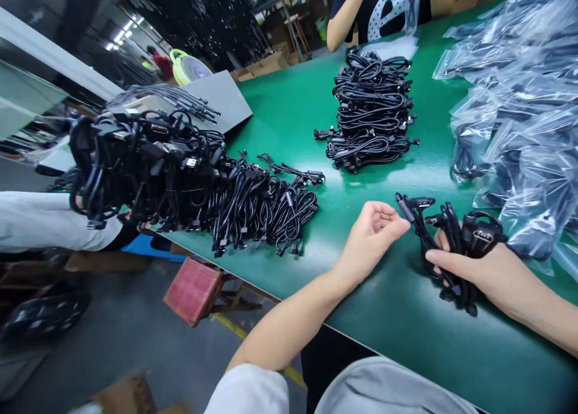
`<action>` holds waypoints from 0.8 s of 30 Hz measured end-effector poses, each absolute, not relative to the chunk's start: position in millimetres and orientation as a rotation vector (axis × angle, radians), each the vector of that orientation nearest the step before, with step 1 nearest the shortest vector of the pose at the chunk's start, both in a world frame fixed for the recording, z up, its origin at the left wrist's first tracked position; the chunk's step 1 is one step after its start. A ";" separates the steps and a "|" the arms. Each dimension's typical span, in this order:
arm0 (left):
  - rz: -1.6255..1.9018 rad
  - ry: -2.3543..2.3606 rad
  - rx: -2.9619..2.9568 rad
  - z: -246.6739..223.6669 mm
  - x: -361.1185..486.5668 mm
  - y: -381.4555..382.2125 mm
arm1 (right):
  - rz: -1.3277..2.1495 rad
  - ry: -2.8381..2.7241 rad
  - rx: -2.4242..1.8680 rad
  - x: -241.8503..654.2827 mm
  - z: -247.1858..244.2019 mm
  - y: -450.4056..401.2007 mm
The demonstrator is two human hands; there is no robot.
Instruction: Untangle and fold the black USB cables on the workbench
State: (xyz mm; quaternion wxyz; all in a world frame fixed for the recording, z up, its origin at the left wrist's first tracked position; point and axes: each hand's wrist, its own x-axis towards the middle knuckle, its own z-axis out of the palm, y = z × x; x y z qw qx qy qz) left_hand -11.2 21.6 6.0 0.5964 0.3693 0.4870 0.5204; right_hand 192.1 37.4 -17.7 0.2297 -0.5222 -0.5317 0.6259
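In my right hand (483,269) is a bunch of bundled black cables (451,233), gripped between thumb and fingers, with dark connectors sticking out at the top and ends hanging below. My left hand (372,239) is just left of that bunch, its fingers loosely curled and the thumb apart from them. The left thumb tip is close to one cable's thick plug; whether they touch I cannot tell. No object shows inside the left hand. Beyond my hands, a neat stack of coiled black cables (370,110) lies on the green table (289,107).
At the right, clear plastic bags (528,125) with cables inside are piled up. A big heap of black cables (253,203) runs along the left edge by a grey box (221,101). Across the table a person (392,8) handles a clear bag. A red-topped stool (193,289) stands below.
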 end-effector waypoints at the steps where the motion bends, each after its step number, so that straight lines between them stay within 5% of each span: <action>1: 1.179 1.122 0.847 5.3 -11.0 21.9 | 1.711 -1.534 -1.462 191.0 -15.7 35.9; 24: 1.129 0.907 0.701 4.0 -20.9 25.6 | 1.935 -1.457 -1.076 189.7 -14.7 33.0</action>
